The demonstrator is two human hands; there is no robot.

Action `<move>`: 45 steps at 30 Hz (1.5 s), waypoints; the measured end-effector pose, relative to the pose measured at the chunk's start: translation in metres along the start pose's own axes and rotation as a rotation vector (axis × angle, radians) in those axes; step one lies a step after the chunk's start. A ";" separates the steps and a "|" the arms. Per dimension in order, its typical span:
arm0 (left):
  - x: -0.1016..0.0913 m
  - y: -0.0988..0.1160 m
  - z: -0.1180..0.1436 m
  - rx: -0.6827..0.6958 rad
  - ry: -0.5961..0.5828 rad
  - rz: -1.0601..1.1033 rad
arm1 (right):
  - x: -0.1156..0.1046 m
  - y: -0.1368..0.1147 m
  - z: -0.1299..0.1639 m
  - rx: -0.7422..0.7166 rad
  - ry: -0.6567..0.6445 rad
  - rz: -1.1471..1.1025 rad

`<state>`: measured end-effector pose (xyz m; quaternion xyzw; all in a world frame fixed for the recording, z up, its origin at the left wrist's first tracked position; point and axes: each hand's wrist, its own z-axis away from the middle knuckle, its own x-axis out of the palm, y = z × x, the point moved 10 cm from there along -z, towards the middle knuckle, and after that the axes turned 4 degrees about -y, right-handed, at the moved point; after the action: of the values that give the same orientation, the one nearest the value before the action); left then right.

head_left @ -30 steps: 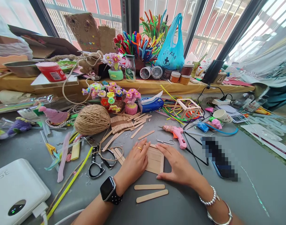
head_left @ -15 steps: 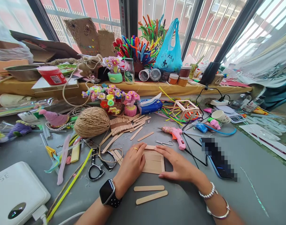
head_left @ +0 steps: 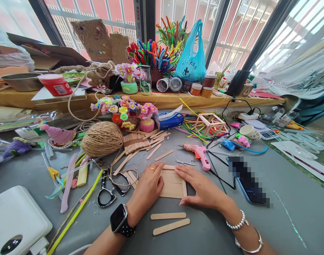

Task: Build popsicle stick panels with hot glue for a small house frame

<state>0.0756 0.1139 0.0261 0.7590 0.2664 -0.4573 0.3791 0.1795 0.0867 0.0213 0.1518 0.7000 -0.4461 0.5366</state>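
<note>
A square panel of craft sticks lies flat on the grey table, with strips along its top and right edges. My left hand covers its left side; the fingers are together, bent over the top left corner, and the thumb rests on the panel. At the right edge, my right hand is spread, fingers stretched on the top right corner and thumb apart near the bottom right one. Two loose craft sticks, an upper stick and a lower stick, lie in front of the panel.
Beyond the hands are a pink glue gun, small scissors and a twine ball. Black-handled scissors lie left. A phone lies right, and a white power bank sits at lower left.
The view has shifted slightly, so things at the left appear a little further left. Both hands stay on the panel with nearly the same pose.
</note>
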 end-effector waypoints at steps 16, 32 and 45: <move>-0.008 -0.012 0.006 -0.132 0.035 -0.022 | 0.009 0.007 0.001 0.032 -0.061 0.059; -0.023 -0.008 0.006 -0.090 0.165 -0.068 | 0.003 -0.063 0.011 -0.164 0.091 0.168; -0.022 -0.008 0.001 -0.143 0.095 -0.085 | 0.011 -0.089 0.032 -0.194 0.362 0.327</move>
<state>0.0595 0.1162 0.0424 0.7388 0.3480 -0.4163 0.3997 0.1335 0.0095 0.0520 0.2883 0.7903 -0.2498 0.4795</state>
